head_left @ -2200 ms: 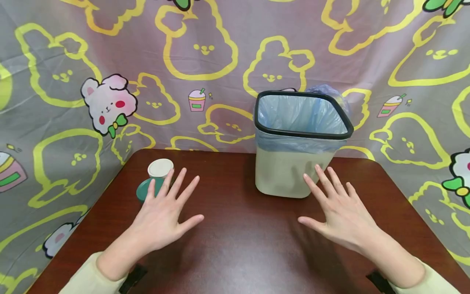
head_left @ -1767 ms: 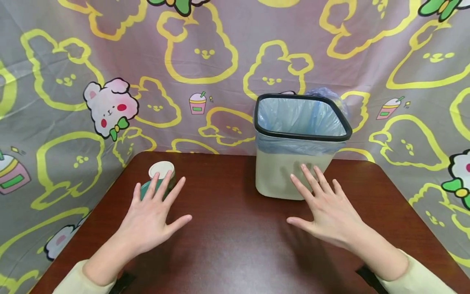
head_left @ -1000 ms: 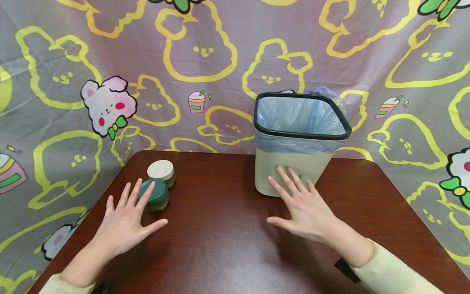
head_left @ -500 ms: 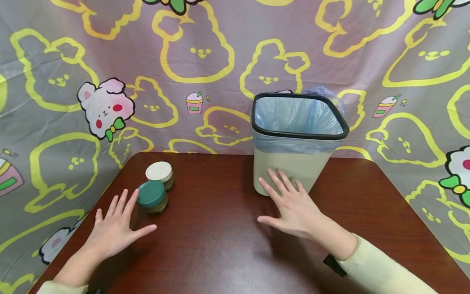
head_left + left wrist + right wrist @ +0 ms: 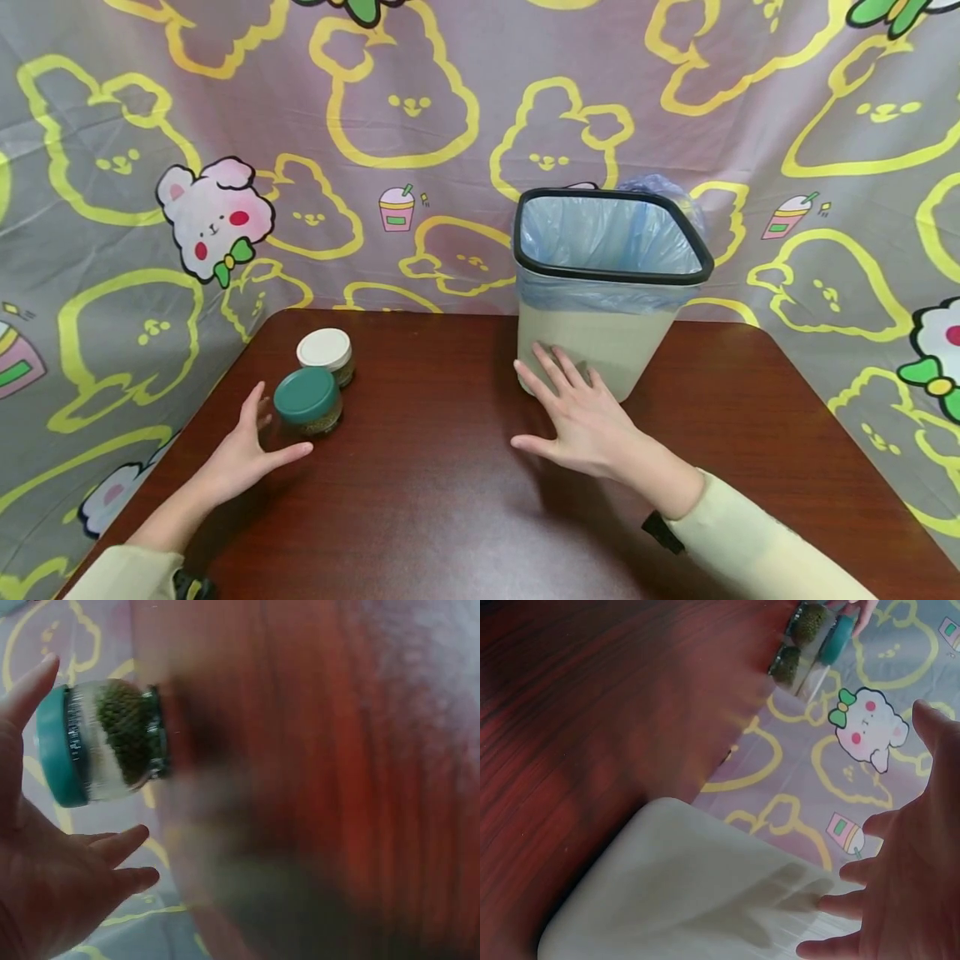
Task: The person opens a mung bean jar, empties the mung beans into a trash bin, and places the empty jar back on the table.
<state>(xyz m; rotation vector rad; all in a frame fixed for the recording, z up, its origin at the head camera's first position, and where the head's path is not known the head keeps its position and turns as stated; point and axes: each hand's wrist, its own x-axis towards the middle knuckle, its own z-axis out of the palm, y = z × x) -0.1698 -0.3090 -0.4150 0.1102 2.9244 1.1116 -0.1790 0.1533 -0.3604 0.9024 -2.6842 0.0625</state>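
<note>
A glass jar with a teal lid (image 5: 307,397) stands on the table at the left. Small green beans or grains (image 5: 129,731) partly fill it in the left wrist view. Just behind it is a second glass jar with a white lid (image 5: 326,348). My left hand (image 5: 243,454) is beside the teal-lidded jar, thumb and fingers spread around its near left side with a gap, holding nothing. My right hand (image 5: 581,421) hovers over the table with fingers spread, in front of a cream trash bin (image 5: 592,337), and holds nothing.
The trash bin has a black rim (image 5: 615,273) and a blue plastic liner (image 5: 611,233). A dark brown wooden table (image 5: 435,467) carries everything. A curtain (image 5: 450,125) with cartoon rabbits hangs behind and along both sides.
My left hand has moved left and down from over the jars to the teal-lidded jar's side, its fingers now bending. My right hand has drifted left. Jars and bin stay in place.
</note>
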